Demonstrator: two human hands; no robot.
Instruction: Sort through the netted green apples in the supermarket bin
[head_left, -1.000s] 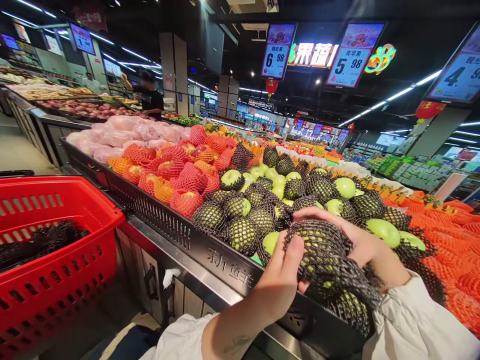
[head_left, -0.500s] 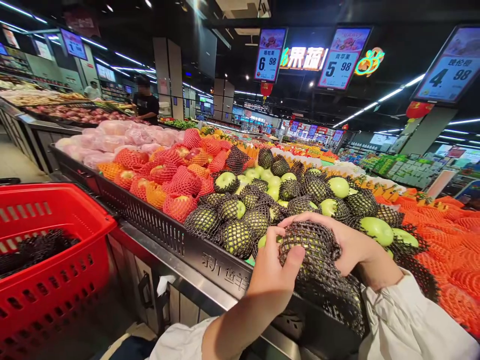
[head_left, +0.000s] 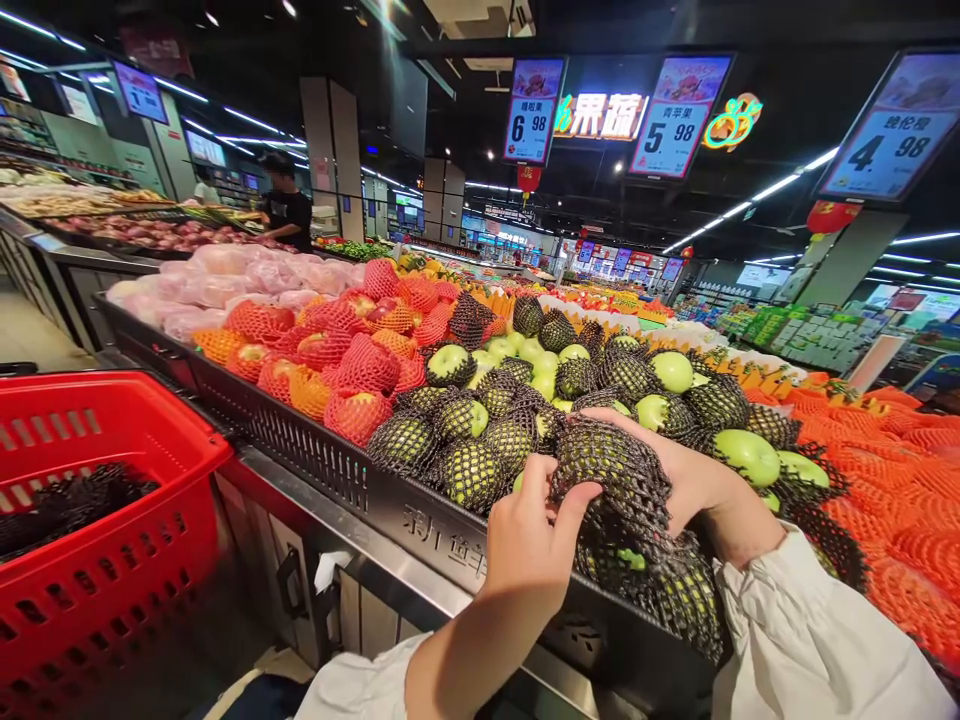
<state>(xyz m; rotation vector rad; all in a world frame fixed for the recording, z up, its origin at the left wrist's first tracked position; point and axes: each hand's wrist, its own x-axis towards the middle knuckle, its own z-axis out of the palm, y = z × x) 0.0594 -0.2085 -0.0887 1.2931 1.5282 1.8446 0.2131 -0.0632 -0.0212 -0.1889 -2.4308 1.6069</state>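
A green apple in a black foam net sleeve [head_left: 611,465] is held up between my two hands, over the front edge of the display bin. My right hand [head_left: 694,480] wraps its far and right side, with most of its fingers hidden behind it. On the left, my left hand [head_left: 529,530] is closed with curled fingers and thumb at the net's edge. Beneath lie more netted green apples [head_left: 679,590]. Several bare and netted green apples [head_left: 746,457] are heaped behind and to the right.
A red shopping basket [head_left: 172,430] with black netting [head_left: 82,500] inside stands at left. The bin's black rim [head_left: 300,450] runs along the front. Red-netted apples [head_left: 360,365] and pink-wrapped fruit [head_left: 225,275] lie left, orange-netted fruit [head_left: 907,510] right. A person [head_left: 286,205] stands farther back.
The netted apple has turned slightly and moved a little left and up in my hands. My left thumb and fingers have shifted off its front toward its left edge.
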